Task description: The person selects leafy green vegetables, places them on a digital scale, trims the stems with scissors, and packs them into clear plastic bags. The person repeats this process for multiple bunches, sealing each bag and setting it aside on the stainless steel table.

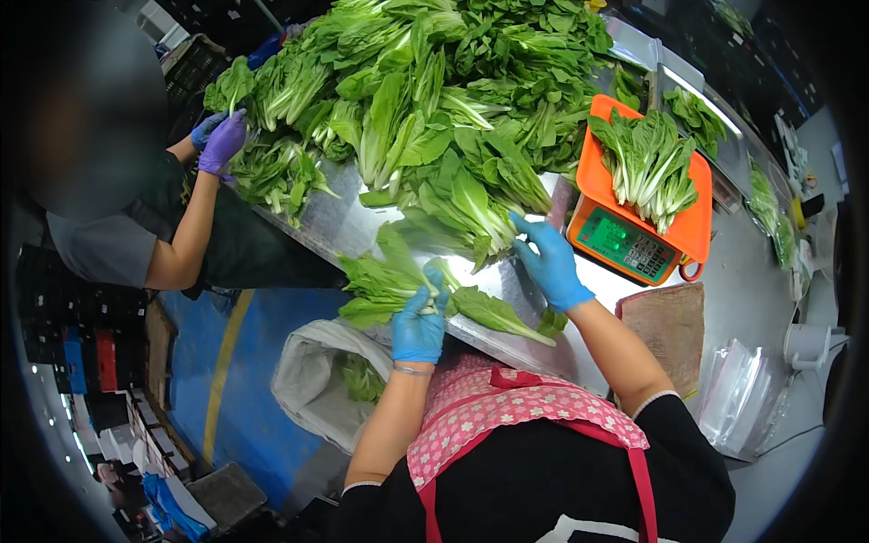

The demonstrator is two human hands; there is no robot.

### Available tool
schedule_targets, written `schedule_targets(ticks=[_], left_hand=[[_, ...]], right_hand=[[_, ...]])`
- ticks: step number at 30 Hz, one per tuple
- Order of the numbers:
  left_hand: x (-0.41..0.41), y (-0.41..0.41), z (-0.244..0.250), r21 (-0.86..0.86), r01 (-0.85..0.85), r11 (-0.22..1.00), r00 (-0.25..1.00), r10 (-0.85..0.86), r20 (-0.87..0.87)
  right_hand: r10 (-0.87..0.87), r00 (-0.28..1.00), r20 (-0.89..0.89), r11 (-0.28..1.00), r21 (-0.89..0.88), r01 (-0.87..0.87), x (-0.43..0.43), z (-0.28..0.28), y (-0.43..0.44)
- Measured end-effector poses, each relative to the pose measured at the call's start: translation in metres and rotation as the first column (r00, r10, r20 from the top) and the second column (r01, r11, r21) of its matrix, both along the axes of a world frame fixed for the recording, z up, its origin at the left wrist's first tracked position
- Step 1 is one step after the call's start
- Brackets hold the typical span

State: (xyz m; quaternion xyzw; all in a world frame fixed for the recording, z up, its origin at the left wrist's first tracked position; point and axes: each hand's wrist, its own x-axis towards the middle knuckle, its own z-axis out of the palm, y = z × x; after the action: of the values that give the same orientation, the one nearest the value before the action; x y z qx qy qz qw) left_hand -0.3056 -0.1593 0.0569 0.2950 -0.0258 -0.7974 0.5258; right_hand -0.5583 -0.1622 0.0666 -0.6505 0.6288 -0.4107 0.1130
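Note:
My left hand (418, 327), in a blue glove, grips a bunch of leafy greens (380, 282) by its pale stems above the table's front edge. My right hand (551, 263), also blue-gloved, has its fingers apart at the stem ends of another bunch (472, 203) lying on the metal table (331, 203). Whether those fingertips touch the stems is hard to see. A loose leaf (499, 312) lies between my hands near the edge. Beyond them rises a large heap of greens (421, 81).
Right of my right hand, a digital scale (621, 244) carries greens in its orange tray (589, 159). A brown mat (662, 339) and clear plastic bags (733, 390) lie nearby. Below the table edge, a white sack (305, 380) gapes. At left, a co-worker's gloved hands (223, 141) hold greens.

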Motion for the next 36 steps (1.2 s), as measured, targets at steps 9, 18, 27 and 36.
schedule_targets(ticks=[9, 18, 27, 36], left_hand=[[0.027, 0.014, -0.007, 0.017, -0.070, 0.997, 0.997, 0.069, 0.042], [0.016, 0.009, 0.001, 0.070, -0.066, 0.995, 0.974, 0.079, -0.212], [0.032, 0.028, 0.023, -0.030, -0.171, 0.985, 0.982, 0.167, -0.092], [0.008, 0.039, 0.006, -0.032, -0.058, 0.998, 0.997, 0.056, -0.062]], right_hand=[[0.158, 0.952, -0.261, 0.987, 0.057, -0.148, 0.040, 0.022, 0.001], [-0.204, 0.682, 0.702, 0.938, 0.339, -0.068, 0.022, -0.001, 0.002], [0.397, 0.909, -0.124, 0.910, -0.071, -0.407, 0.012, 0.017, 0.023], [-0.200, 0.767, 0.610, 0.939, 0.343, -0.027, 0.033, -0.040, 0.012]])
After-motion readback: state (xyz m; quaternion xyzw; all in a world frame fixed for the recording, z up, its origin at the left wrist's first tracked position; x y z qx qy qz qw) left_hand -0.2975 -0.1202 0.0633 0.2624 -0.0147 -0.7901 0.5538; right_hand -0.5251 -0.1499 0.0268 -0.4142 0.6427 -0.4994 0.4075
